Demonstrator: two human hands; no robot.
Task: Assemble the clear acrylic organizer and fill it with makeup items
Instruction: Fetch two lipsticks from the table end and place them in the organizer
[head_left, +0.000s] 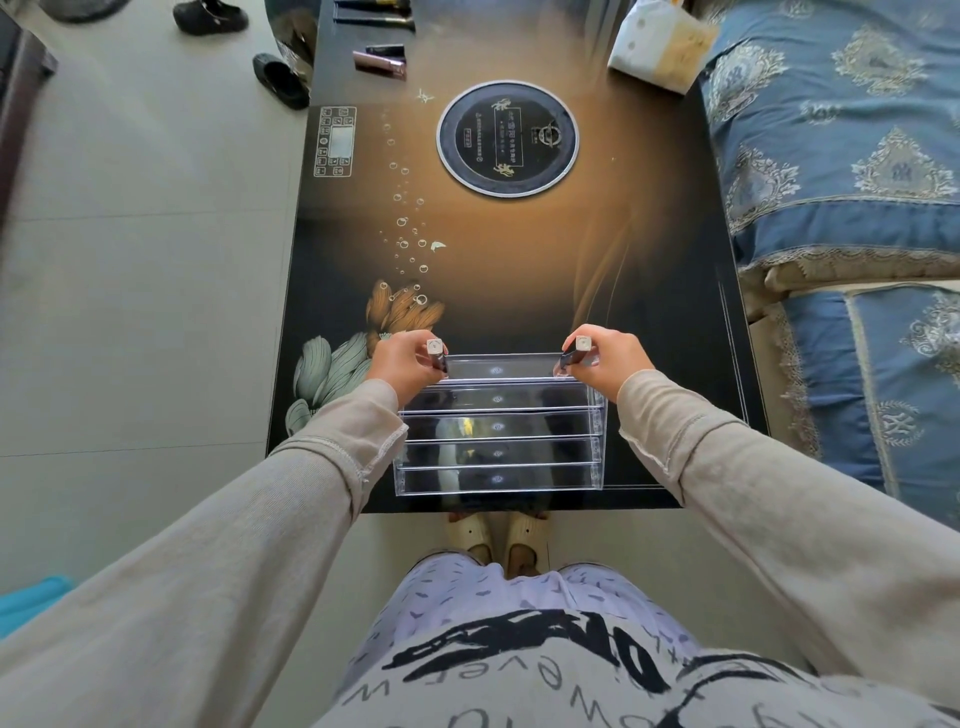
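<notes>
You stand at the near edge of a dark, flower-printed worktop (519, 270), where the clear organizer (498, 426) sits square to you, close to that edge. Its stacked drawer fronts face you, each with a small knob at its centre.

Your left hand (400, 366) is at the organizer's top left corner, its grip clamped on a dark tube (437, 354) with a pale square cap, held nearly upright with the cap toward you. Your right hand (615, 358) mirrors it at the top right corner, its grip clamped on a second tube (573, 354) of the same kind, tilted slightly inward. The lower ends of both tubes reach the organizer's open top. Whether they touch its floor cannot be told through the clear walls.

Well beyond the organizer, a round hob (507, 137) is set into the worktop, with a printed control panel (336, 141) to its left. More makeup items (379, 61) lie at the far end, and a tissue pack (657, 44) rests at the far right corner. A blue patterned cover (841, 156) runs along the right side. A dark slipper (280, 80) lies on the floor at far left, and your own pale slippers (470, 535) show under the near edge.
</notes>
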